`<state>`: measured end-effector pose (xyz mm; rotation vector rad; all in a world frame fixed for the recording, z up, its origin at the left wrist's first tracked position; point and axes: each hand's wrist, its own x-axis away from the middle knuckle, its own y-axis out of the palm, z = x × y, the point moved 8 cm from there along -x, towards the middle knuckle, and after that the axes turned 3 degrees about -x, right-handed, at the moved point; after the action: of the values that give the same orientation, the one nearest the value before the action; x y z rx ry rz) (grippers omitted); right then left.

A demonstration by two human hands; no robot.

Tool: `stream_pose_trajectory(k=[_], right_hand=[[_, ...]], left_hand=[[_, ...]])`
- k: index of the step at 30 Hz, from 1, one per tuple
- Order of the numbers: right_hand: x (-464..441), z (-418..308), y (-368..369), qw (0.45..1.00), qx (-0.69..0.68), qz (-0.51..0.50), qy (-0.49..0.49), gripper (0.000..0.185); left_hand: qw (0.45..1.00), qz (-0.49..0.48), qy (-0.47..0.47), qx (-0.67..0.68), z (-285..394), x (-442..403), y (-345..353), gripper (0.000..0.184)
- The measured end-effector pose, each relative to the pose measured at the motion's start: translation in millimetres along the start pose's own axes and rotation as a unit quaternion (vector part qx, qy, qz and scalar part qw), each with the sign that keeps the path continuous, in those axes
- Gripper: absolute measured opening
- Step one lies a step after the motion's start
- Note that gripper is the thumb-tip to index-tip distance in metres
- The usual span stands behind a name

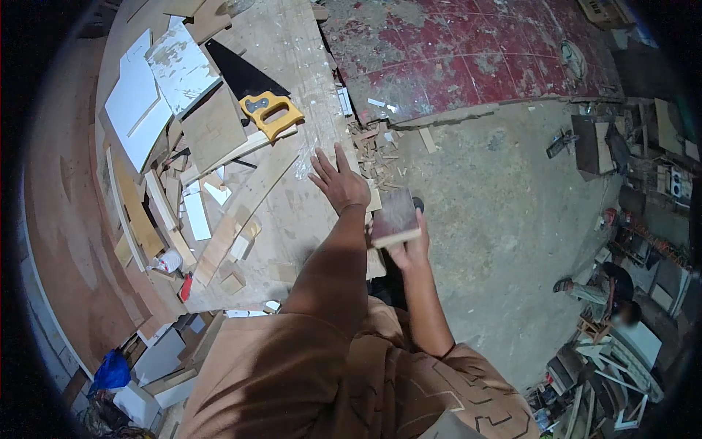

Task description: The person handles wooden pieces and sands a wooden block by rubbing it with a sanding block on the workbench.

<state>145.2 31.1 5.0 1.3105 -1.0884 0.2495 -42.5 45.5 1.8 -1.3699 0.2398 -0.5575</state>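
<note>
My left hand (340, 183) lies with its fingers spread over the right part of the wooden worktable (281, 219), holding nothing. Just beyond the table's right edge, my right hand (411, 249) grips a small rectangular wood block (396, 218) with a dark upper face and a pale edge. The thumb shows at the block's right side; some fingers are hidden beneath it. A handsaw (267, 110) with a yellow handle and black blade rests on the table, up and to the left of my left hand.
White boards (135, 102), wood strips and offcuts cover the table's left side. Small scraps (376, 157) lie along its right edge. A cup (168, 261) stands at the lower left. Across the concrete floor (490, 212), a person (603, 293) sits among wood pieces.
</note>
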Motion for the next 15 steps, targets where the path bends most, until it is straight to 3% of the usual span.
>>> stream_pose_trajectory(k=[7,15], right_hand=[[-3.5,8.3,2.5,0.998,-0.058,-0.007,-0.028,0.048],[5.0,10.8,11.8,1.0,-0.002,0.014,-0.003,0.052]], left_hand=[[1.0,0.016,0.01,0.012,-1.6,-0.2,-1.1,0.075],[1.0,-0.001,0.007,-0.029,-3.2,-1.9,3.3,0.076]])
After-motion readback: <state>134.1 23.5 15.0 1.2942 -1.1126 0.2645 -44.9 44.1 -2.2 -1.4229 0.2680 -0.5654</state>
